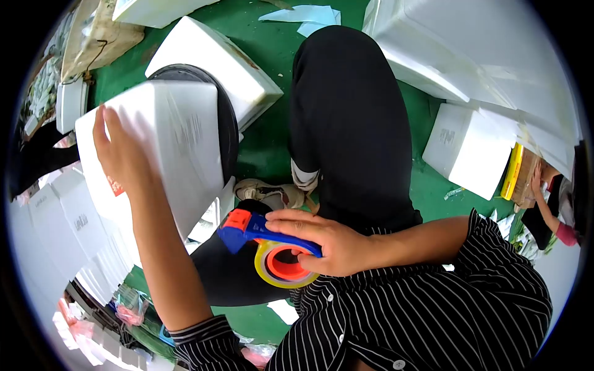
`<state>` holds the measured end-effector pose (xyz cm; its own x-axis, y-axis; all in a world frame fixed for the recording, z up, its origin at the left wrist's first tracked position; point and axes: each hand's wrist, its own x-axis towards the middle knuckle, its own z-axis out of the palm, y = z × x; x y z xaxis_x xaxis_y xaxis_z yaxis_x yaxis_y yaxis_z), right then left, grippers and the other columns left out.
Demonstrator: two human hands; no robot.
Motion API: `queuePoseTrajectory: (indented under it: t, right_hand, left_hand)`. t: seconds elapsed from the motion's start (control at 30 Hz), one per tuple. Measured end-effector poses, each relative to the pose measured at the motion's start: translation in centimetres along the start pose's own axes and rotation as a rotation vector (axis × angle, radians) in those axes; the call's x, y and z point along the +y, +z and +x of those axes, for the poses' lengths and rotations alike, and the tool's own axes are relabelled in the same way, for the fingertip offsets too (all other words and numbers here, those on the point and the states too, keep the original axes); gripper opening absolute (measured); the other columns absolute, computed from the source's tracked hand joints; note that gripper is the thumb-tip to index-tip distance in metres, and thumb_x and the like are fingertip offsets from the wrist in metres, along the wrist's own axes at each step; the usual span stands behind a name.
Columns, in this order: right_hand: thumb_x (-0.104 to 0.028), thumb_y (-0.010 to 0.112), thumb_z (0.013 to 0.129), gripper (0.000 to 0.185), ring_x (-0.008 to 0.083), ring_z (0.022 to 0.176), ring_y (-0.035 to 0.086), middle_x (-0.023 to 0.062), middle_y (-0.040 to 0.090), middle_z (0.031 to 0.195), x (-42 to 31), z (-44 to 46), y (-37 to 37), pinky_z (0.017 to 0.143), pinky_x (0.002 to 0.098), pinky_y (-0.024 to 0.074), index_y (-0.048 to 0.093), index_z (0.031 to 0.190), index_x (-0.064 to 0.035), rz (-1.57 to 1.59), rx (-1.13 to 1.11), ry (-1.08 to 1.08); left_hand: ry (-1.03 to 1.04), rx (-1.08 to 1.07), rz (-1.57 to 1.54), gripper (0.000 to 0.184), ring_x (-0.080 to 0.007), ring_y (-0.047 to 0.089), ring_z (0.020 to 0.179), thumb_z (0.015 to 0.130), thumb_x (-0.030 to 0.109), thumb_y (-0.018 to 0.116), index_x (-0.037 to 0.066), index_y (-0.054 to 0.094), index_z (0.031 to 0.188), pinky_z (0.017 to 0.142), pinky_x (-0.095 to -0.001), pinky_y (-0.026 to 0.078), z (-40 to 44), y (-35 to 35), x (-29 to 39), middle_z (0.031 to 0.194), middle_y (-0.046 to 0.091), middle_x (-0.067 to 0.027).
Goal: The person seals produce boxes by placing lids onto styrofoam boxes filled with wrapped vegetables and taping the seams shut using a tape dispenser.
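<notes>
My right hand (331, 244) is closed round the blue handle of a tape dispenser (247, 230), which has an orange part at its head. A roll of yellowish clear tape (265, 272) with an orange core sits on it, above my left thigh. My left hand (124, 151) lies on a white foam box (189, 133), its fingers stretched out and slightly blurred near the box's far left edge. The box sits tilted on a round black stand or stool (228, 117), most of which it hides. A small red mark shows beside my left wrist.
Another white foam box (216, 62) lies behind the black stand. More white boxes (470, 148) stand at the right, and stacked boxes (62, 210) at the left. Light-blue sheets (309, 15) lie on the green floor. Another person's arm (544, 207) reaches toward a brown carton (526, 176) at the far right.
</notes>
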<state>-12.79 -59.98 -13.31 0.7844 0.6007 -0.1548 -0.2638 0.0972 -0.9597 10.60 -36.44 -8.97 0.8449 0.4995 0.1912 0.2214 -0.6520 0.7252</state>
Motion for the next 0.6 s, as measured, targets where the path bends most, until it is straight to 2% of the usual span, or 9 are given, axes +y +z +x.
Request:
queuePoseTrajectory:
  t: [0.1,0.2,0.27,0.33,0.37,0.47,0.53,0.57,0.6]
  right_hand:
    - [-0.003,0.064,0.083,0.072,0.0318,0.139,0.048,0.0143,0.039,0.157,0.3,-0.6,0.6,0.112,0.0362,0.0427,0.043,0.152,-0.0061,-0.02,-0.085,0.045]
    - [-0.002,0.062,0.081,0.07,0.0319,0.135,0.051,0.0152,0.043,0.154,1.5,1.1,1.3,0.108,0.0389,0.046,0.047,0.149,-0.0076,0.056,-0.099,0.018]
    - [-0.002,0.063,0.08,0.064,0.0346,0.126,0.057,0.0171,0.051,0.145,2.1,5.8,2.7,0.103,0.0417,0.048,0.052,0.144,-0.0063,0.078,-0.144,-0.07]
    - [-0.003,0.064,0.079,0.062,0.0374,0.12,0.06,0.0218,0.057,0.136,4.2,14.1,6.8,0.1,0.0434,0.0501,0.055,0.14,-0.0041,-0.007,0.073,-0.175]
    - [-0.007,0.066,0.08,0.056,0.0386,0.116,0.062,0.0213,0.061,0.129,5.1,18.1,9.1,0.099,0.0443,0.0506,0.058,0.135,-0.0037,-0.109,-0.037,-0.082]
    - [-0.01,0.066,0.081,0.057,0.0393,0.111,0.063,0.0228,0.066,0.121,5.9,19.2,11.7,0.091,0.0433,0.0526,0.058,0.138,-0.0047,-0.392,-0.18,-0.2]
    - [-0.012,0.066,0.081,0.058,0.0383,0.11,0.064,0.0238,0.065,0.121,5.7,15.3,7.9,0.094,0.0441,0.0517,0.058,0.139,-0.0051,-0.278,-0.387,-0.038]
    - [-0.01,0.068,0.081,0.063,0.0299,0.114,0.064,0.0213,0.065,0.127,4.8,13.6,4.3,0.099,0.0394,0.05,0.057,0.143,-0.0073,-0.332,-0.47,0.053]
    - [-0.004,0.068,0.076,0.071,0.0261,0.112,0.065,0.0157,0.063,0.134,3.2,11.4,0.1,0.096,0.0355,0.0527,0.056,0.145,-0.0098,-0.008,-0.53,0.157]
  left_hand:
    - [0.019,0.07,-0.195,0.043,-0.0201,0.064,0.108,0.101,0.029,0.059,-0.002,0.064,0.13,0.092,-0.0318,0.052,3.1,2.5,0.4,0.123,0.068,-0.0114]
    - [-0.053,0.018,-0.353,0.041,-0.0188,0.067,0.1,0.099,0.028,0.061,-0.003,0.066,0.126,0.085,-0.0301,0.054,4.9,3.3,-0.3,0.116,0.071,-0.0109]
    - [-0.066,0.039,-0.294,0.039,-0.0189,0.068,0.095,0.098,0.027,0.062,-0.004,0.068,0.123,0.085,-0.029,0.054,4.3,3.5,0.4,0.113,0.072,-0.0112]
    - [-0.045,0.026,-0.24,0.04,-0.0194,0.068,0.096,0.098,0.028,0.061,-0.003,0.068,0.123,0.085,-0.0297,0.054,3.8,2.9,0.5,0.114,0.072,-0.0117]
    - [0.011,0.074,-0.171,0.043,-0.0198,0.068,0.097,0.099,0.031,0.06,-0.002,0.068,0.125,0.088,-0.031,0.053,3.8,2.6,0.1,0.114,0.073,-0.0119]
    - [0.143,-0.187,0.047,0.047,-0.0287,0.063,0.121,0.099,0.037,0.06,0.006,0.064,0.133,0.105,-0.0399,0.045,3.9,1.4,-3.5,0.131,0.067,-0.0157]
    - [0.654,-0.289,0.468,0.051,-0.0329,0.046,0.142,0.099,0.038,0.059,0.011,0.057,0.143,0.117,-0.0481,0.032,1.7,-1.6,-5.5,0.15,0.052,-0.0174]
    - [0.678,-0.295,0.689,0.053,-0.0332,0.036,0.148,0.099,0.036,0.058,0.013,0.052,0.147,0.12,-0.0507,0.026,-1.3,-4.1,-4.2,0.156,0.044,-0.017]
    - [0.68,-0.299,0.917,0.056,-0.0335,0.026,0.153,0.1,0.034,0.058,0.015,0.048,0.151,0.123,-0.0533,0.019,-4.6,-6.9,-3.3,0.162,0.036,-0.0165]
